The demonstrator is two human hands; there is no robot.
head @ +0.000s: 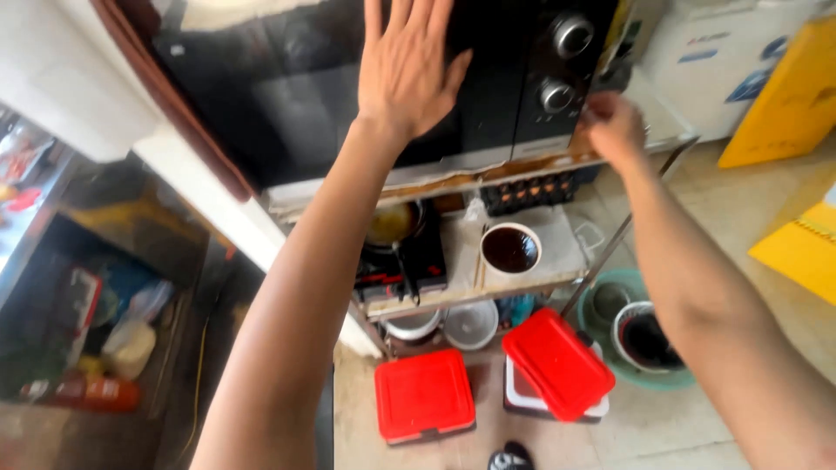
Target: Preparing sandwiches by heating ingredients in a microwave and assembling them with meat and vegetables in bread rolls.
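Your left hand (409, 65) presses flat, fingers spread, steadying the microwave door (287, 96); right hand (612, 129), blurred, grip unclear, nears the shelf edge (488, 174).

Glossy black microwave door (287, 96), shiny metal knobs (572, 35).

A single head-worn camera looks steeply down and forward, close over the person's outstretched arms, onto a black microwave (366, 78), the shelf (522, 283) beneath it and the tiled floor (697, 435)
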